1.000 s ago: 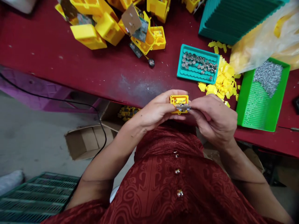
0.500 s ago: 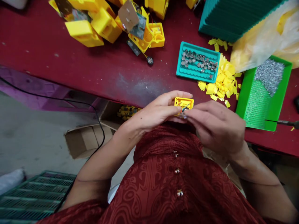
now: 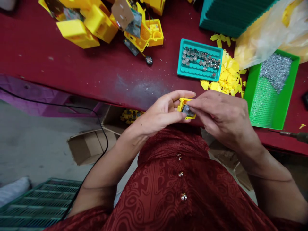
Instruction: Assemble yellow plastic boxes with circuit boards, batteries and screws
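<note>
Small yellow plastic part (image 3: 185, 109) at frame centre, held above near edge of red table (image 3: 84, 70). Left hand (image 3: 160, 112) grips part from left, fingers curled around it, index stretched over top. Right hand (image 3: 222, 117) closes on part from right, fingertips pressing small metal piece (image 3: 187, 110) onto it. Above: teal tray (image 3: 198, 61) with metal discs, heap of yellow bits (image 3: 227, 77) just beside. Green tray (image 3: 269, 96) at right. Yellow housings (image 3: 96, 22) upper left.
</note>
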{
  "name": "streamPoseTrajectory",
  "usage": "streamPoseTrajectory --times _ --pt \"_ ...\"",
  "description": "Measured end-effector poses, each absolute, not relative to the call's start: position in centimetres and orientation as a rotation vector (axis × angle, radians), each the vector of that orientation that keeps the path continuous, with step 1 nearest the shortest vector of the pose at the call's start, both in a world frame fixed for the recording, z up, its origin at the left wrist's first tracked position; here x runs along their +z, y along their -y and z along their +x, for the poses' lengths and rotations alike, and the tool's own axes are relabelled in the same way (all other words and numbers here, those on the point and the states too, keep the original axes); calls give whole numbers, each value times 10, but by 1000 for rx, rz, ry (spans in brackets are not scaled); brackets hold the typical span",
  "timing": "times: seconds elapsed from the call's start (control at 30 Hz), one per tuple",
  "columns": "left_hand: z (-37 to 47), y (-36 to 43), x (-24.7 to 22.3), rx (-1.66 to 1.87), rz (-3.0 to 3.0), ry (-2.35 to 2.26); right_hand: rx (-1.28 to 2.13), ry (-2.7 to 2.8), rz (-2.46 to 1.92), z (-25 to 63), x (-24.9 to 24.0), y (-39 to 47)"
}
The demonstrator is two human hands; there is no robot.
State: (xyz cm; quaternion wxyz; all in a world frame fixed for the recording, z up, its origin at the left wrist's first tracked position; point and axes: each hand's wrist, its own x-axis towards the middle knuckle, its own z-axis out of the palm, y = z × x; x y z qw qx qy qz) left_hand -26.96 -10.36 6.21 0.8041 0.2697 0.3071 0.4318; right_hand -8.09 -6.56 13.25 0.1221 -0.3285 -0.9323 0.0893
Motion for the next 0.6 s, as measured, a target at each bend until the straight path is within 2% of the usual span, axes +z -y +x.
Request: streamPoseTrajectory --times 0.13,0.43,0.6 --pt "-266 105 58 957 621 -659 66 2643 -918 -84 128 69" --pt "-261 106 49 965 580 -622 310 2635 -1058 -76 121 64" --pt "-263 106 54 967 603 -648 330 2594 -1064 -77 122 64"
